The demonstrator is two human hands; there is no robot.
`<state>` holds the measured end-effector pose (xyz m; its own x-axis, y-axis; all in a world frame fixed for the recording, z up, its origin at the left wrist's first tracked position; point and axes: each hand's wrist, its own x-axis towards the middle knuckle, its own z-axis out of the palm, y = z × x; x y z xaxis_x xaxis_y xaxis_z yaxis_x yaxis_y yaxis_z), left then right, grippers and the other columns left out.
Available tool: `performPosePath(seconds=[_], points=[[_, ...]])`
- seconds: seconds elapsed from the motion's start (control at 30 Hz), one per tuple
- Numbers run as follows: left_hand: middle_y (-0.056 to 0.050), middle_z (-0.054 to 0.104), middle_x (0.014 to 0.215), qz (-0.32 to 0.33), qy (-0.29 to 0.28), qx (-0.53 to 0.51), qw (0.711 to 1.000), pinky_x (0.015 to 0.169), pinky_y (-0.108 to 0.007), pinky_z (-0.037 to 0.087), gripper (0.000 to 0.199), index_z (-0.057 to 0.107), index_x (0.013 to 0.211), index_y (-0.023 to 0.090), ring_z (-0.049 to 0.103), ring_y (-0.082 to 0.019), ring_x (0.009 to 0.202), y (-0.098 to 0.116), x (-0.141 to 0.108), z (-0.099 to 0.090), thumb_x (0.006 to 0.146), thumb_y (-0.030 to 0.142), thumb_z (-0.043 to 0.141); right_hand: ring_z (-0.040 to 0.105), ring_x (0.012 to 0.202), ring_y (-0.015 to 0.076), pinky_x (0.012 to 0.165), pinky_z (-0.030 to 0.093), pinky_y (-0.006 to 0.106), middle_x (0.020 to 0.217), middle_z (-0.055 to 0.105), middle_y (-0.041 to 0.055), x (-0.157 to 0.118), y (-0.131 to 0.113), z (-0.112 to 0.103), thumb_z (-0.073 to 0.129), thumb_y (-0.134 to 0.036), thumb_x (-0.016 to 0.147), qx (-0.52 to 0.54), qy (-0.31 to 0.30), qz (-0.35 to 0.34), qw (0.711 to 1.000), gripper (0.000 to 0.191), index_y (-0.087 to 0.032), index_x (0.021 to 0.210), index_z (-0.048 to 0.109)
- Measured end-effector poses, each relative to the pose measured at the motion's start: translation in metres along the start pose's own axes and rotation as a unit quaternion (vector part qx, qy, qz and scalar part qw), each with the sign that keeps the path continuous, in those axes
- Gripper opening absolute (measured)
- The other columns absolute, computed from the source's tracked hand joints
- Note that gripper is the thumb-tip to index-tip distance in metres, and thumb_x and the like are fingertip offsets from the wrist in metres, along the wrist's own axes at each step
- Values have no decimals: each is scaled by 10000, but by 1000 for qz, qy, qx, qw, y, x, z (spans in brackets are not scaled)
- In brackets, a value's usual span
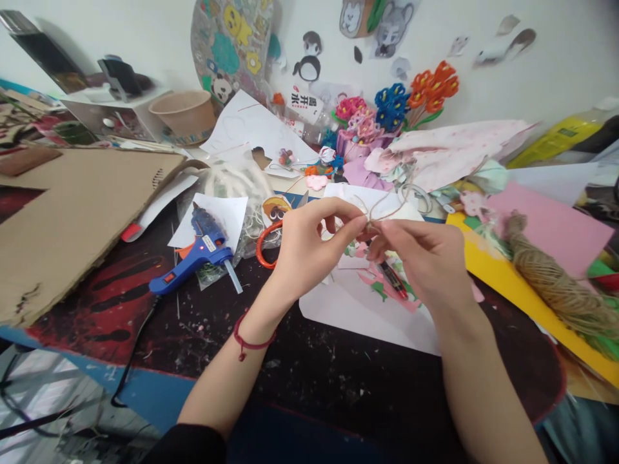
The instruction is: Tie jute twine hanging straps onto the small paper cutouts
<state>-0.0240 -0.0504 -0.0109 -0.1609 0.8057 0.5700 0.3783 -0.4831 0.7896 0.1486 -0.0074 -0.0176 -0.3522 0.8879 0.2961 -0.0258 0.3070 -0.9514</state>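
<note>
A thin brown twine with loops standing up is pinched between both hands above the table. My left hand, with a red cord bracelet on its wrist, is closed with thumb and forefinger on the twine. My right hand pinches it from the other side, fingertips nearly meeting the left ones. Beneath them lie a white sheet of paper, pink and green paper scraps and a dark pen with a red end. Orange-handled scissors lie left of my left hand, partly hidden by it.
A blue hot glue gun rests on white paper at the left, its cord running over the table edge. Brown cardboard covers the far left. A twine skein lies on yellow card at the right. Colourful craft flowers stand at the back.
</note>
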Motion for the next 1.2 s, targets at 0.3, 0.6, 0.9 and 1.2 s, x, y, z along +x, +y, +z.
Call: performPosePath(seconds=[0.3,0.6,0.9,1.2], points=[[11,740,766,20,-26,20,999,641,-220,471,134,722,828,183,611,-82,675,-2,-1,0,896,298,731,644,582,99,542,515,220,668,712,2,3,-2,-5,816,-329,811,47,-46,82,994,92,-237,821,814],[20,735,756,3,-20,37,999,624,-228,454,113,731,824,197,587,-83,655,-1,-3,0,896,283,727,645,584,93,538,537,198,664,719,8,5,1,-7,889,-299,714,74,-33,125,989,131,-223,798,822],[-25,764,882,-34,0,-6,999,508,-225,401,221,738,970,191,617,-83,662,4,-4,-1,952,389,644,665,583,70,521,528,167,690,734,-22,5,-2,-6,846,-234,773,94,-11,79,992,83,-278,841,826],[13,721,779,2,11,30,999,565,-215,438,151,696,819,199,576,-74,639,0,-5,0,910,317,713,682,670,129,600,584,257,821,750,10,4,-3,-5,845,-344,768,69,0,80,994,180,-267,924,801]])
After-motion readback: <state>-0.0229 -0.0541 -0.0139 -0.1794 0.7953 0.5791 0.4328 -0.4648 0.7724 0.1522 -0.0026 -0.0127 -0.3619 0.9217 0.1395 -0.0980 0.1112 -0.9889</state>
